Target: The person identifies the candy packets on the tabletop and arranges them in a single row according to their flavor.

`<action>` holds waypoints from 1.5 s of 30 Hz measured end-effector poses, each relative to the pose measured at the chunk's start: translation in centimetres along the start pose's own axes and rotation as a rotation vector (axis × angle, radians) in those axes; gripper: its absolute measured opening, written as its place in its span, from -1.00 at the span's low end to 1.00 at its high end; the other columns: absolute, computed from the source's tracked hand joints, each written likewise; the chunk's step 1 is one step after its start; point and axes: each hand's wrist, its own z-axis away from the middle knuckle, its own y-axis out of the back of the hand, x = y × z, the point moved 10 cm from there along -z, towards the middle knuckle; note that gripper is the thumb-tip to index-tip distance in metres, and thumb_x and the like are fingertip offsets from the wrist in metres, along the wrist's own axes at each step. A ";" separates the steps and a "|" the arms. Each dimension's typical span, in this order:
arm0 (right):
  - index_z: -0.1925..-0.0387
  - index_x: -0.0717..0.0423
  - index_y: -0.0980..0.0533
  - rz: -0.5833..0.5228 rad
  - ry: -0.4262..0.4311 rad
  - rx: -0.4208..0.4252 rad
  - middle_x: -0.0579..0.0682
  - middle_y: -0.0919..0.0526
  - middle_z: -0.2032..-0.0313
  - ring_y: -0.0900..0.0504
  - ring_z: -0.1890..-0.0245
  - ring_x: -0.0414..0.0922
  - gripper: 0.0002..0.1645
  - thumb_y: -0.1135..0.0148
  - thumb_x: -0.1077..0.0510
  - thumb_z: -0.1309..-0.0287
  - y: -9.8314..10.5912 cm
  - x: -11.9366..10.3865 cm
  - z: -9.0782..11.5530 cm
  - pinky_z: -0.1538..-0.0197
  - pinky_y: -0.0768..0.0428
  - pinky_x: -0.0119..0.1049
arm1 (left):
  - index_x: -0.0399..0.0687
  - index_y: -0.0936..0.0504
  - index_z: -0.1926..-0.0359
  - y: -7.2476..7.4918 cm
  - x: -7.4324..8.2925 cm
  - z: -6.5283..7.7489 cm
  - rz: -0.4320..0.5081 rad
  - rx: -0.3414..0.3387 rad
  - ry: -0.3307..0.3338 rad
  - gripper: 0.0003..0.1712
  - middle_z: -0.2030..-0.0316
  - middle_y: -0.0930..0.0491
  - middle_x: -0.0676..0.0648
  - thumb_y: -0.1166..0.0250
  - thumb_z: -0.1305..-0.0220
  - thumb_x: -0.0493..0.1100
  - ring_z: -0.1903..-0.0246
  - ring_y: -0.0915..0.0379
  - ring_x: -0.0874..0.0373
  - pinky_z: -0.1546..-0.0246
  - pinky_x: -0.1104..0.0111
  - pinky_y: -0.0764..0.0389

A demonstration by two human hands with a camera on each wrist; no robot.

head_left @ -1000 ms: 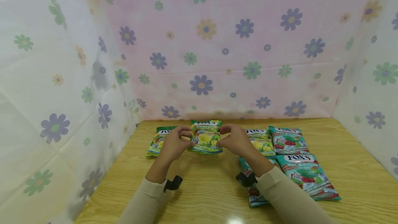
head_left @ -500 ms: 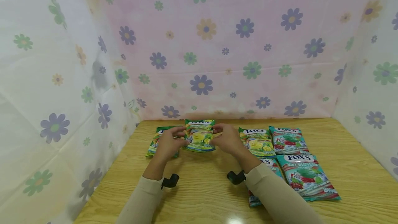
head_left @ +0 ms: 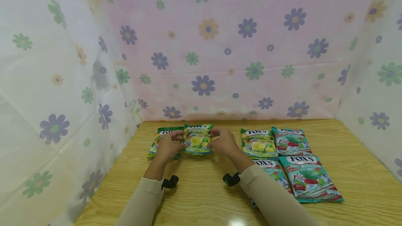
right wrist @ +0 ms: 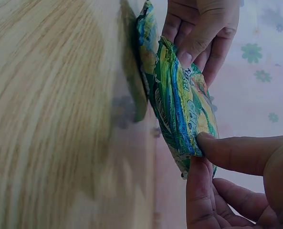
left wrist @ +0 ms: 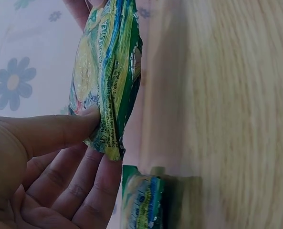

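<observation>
Between my two hands is a green and yellow Fox's Spring Tea candy bag (head_left: 198, 141), its printed front toward the head camera. My left hand (head_left: 167, 146) pinches its left edge, thumb in front and fingers behind. The opposite edge is pinched by my right hand (head_left: 224, 143). In the left wrist view the bag (left wrist: 108, 71) hangs over the wooden table with a gap under it. Another Spring Tea bag (head_left: 154, 146) lies to the left, partly hidden behind my left hand. The right wrist view shows both thumbs on the held bag (right wrist: 179, 107).
At the right, a third Spring Tea bag (head_left: 259, 145) lies beside a teal Mint Blossom bag (head_left: 292, 143). Two more Mint Blossom bags lie in front; one (head_left: 276, 173) is partly covered by my right sleeve, the other (head_left: 311, 179) is fully visible. Flowered cloth (head_left: 232, 62) walls off the table's back and sides.
Both hands have carried the held Spring Tea bag leftward, and lately slightly lower, close to the left bag. My right arm now uncovers more of the bags at the right.
</observation>
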 end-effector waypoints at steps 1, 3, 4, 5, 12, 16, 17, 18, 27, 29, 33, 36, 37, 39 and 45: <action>-0.32 0.13 -0.54 0.005 -0.001 -0.003 0.13 -0.65 -0.11 -0.73 0.10 0.00 -0.29 -0.53 0.30 -0.11 -0.2 0.2 -0.1 0.18 -0.74 -0.19 | 0.12 -0.62 -0.33 0.0 -0.2 0.0 -0.011 0.002 0.003 -0.33 -0.09 -0.70 -0.10 -0.54 -0.19 -0.26 -0.10 -0.60 -0.10 0.12 0.16 -0.72; -0.32 0.13 -0.54 0.017 -0.005 -0.005 0.12 -0.65 -0.11 -0.73 0.09 -0.01 -0.30 -0.53 0.28 -0.11 -0.5 0.6 -0.3 0.18 -0.74 -0.20 | 0.14 -0.63 -0.32 0.0 -0.5 -0.1 -0.024 0.004 0.013 -0.34 -0.09 -0.70 -0.09 -0.55 -0.18 -0.25 -0.11 -0.60 -0.10 0.11 0.17 -0.72; -0.31 0.13 -0.54 0.025 -0.007 -0.007 0.11 -0.65 -0.11 -0.72 0.09 -0.01 -0.30 -0.53 0.27 -0.11 -0.7 0.8 -0.4 0.17 -0.74 -0.20 | 0.13 -0.63 -0.32 0.0 -0.7 -0.1 -0.028 0.004 0.018 -0.34 -0.09 -0.70 -0.09 -0.55 -0.18 -0.25 -0.11 -0.60 -0.10 0.13 0.17 -0.72; -0.31 0.13 -0.54 0.032 -0.009 -0.008 0.11 -0.66 -0.11 -0.72 0.08 -0.01 -0.30 -0.53 0.26 -0.12 -0.8 0.9 -0.5 0.17 -0.73 -0.19 | 0.12 -0.63 -0.32 0.0 -0.9 -0.1 -0.033 0.002 0.019 -0.34 -0.09 -0.69 -0.10 -0.55 -0.19 -0.25 -0.12 -0.59 -0.10 0.13 0.18 -0.72; -0.33 0.16 -0.53 0.044 -0.011 -0.016 0.12 -0.65 -0.11 -0.67 -0.04 0.06 -0.31 -0.51 0.28 -0.15 -1.7 1.5 -0.7 0.12 -0.72 -0.17 | 0.07 -0.64 -0.30 0.0 -1.6 -0.1 -0.026 -0.003 0.043 -0.37 -0.08 -0.69 -0.12 -0.54 -0.19 -0.28 -0.06 -0.61 -0.08 0.23 0.26 -0.68; -0.31 0.18 -0.53 0.039 -0.024 -0.018 0.10 -0.65 -0.10 -0.65 -0.07 0.07 -0.33 -0.50 0.29 -0.15 -2.0 1.9 -0.8 0.11 -0.72 -0.17 | 0.05 -0.66 -0.28 -0.1 -1.9 -0.2 -0.016 -0.003 0.043 -0.39 -0.07 -0.70 -0.12 -0.53 -0.20 -0.28 -0.05 -0.62 -0.07 0.20 0.25 -0.70; -0.31 0.17 -0.54 0.036 -0.030 -0.018 0.10 -0.65 -0.10 -0.64 -0.08 0.07 -0.33 -0.50 0.29 -0.15 -2.0 2.0 -0.9 0.11 -0.72 -0.17 | 0.03 -0.66 -0.28 -0.1 -2.0 -0.3 -0.017 -0.003 0.039 -0.40 -0.08 -0.70 -0.13 -0.53 -0.20 -0.28 -0.06 -0.62 -0.06 0.18 0.23 -0.71; -0.31 0.17 -0.54 0.037 -0.036 -0.017 0.10 -0.65 -0.11 -0.64 -0.09 0.07 -0.34 -0.50 0.29 -0.16 -2.1 2.1 -0.9 0.10 -0.72 -0.17 | 0.02 -0.66 -0.28 -0.1 -2.0 -0.3 -0.018 -0.003 0.035 -0.40 -0.08 -0.70 -0.14 -0.52 -0.20 -0.29 -0.06 -0.62 -0.07 0.16 0.22 -0.72; -0.29 0.20 -0.55 0.029 -0.072 -0.035 0.12 -0.64 -0.15 -0.61 -0.18 0.10 -0.38 -0.47 0.30 -0.19 -2.7 2.8 -1.3 -0.03 -0.71 -0.12 | 0.01 -0.69 -0.24 -0.2 -2.2 -0.4 -0.110 -0.001 0.035 -0.46 -0.01 -0.72 -0.11 -0.53 -0.23 -0.20 0.03 -0.64 -0.01 0.12 0.15 -0.71; -0.29 0.23 -0.55 0.027 -0.069 -0.046 0.12 -0.64 -0.15 -0.61 -0.18 0.10 -0.39 -0.46 0.31 -0.19 -2.9 2.7 -1.3 -0.04 -0.71 -0.11 | 0.00 -0.69 -0.24 -0.3 -2.3 -0.4 -0.128 -0.005 0.034 -0.46 -0.01 -0.71 -0.11 -0.53 -0.23 -0.18 0.04 -0.64 -0.01 0.14 0.15 -0.70; -0.29 0.24 -0.54 0.034 -0.059 -0.071 0.13 -0.65 -0.15 -0.61 -0.19 0.10 -0.39 -0.44 0.32 -0.21 -3.3 2.7 -1.5 -0.08 -0.70 -0.09 | -0.07 -0.68 -0.25 -0.5 -2.3 -0.3 -0.143 -0.018 0.043 -0.47 -0.05 -0.69 -0.14 -0.50 -0.26 -0.17 0.01 -0.62 -0.02 0.11 0.14 -0.70; -0.29 0.23 -0.54 0.045 -0.057 -0.079 0.14 -0.65 -0.16 -0.60 -0.21 0.11 -0.40 -0.44 0.31 -0.21 -3.6 2.8 -1.6 -0.14 -0.68 -0.05 | -0.13 -0.66 -0.27 -0.6 -2.5 -0.3 -0.140 -0.032 0.058 -0.47 -0.08 -0.68 -0.17 -0.48 -0.28 -0.18 0.00 -0.62 -0.03 0.09 0.13 -0.71; -0.29 0.24 -0.55 0.052 -0.054 -0.080 0.14 -0.65 -0.17 -0.60 -0.22 0.11 -0.40 -0.45 0.31 -0.21 -3.7 2.8 -1.7 -0.15 -0.67 -0.04 | -0.13 -0.66 -0.27 -0.6 -2.5 -0.3 -0.137 -0.036 0.064 -0.47 -0.08 -0.67 -0.17 -0.47 -0.29 -0.18 0.00 -0.63 -0.02 0.09 0.14 -0.71; -0.29 0.23 -0.55 0.061 -0.056 -0.077 0.14 -0.65 -0.17 -0.59 -0.23 0.11 -0.40 -0.45 0.32 -0.20 -3.8 2.7 -1.8 -0.16 -0.67 -0.04 | -0.14 -0.65 -0.27 -0.6 -2.7 -0.4 -0.134 -0.038 0.072 -0.47 -0.09 -0.67 -0.17 -0.47 -0.29 -0.19 0.02 -0.63 -0.02 0.11 0.16 -0.71; -0.29 0.24 -0.56 0.072 -0.050 -0.069 0.13 -0.66 -0.16 -0.60 -0.22 0.10 -0.39 -0.45 0.34 -0.18 -4.4 2.6 -2.2 -0.15 -0.67 -0.05 | -0.14 -0.64 -0.28 -0.3 -3.1 -0.6 -0.146 -0.037 0.080 -0.47 -0.12 -0.66 -0.20 -0.46 -0.30 -0.18 -0.01 -0.63 -0.05 0.13 0.16 -0.72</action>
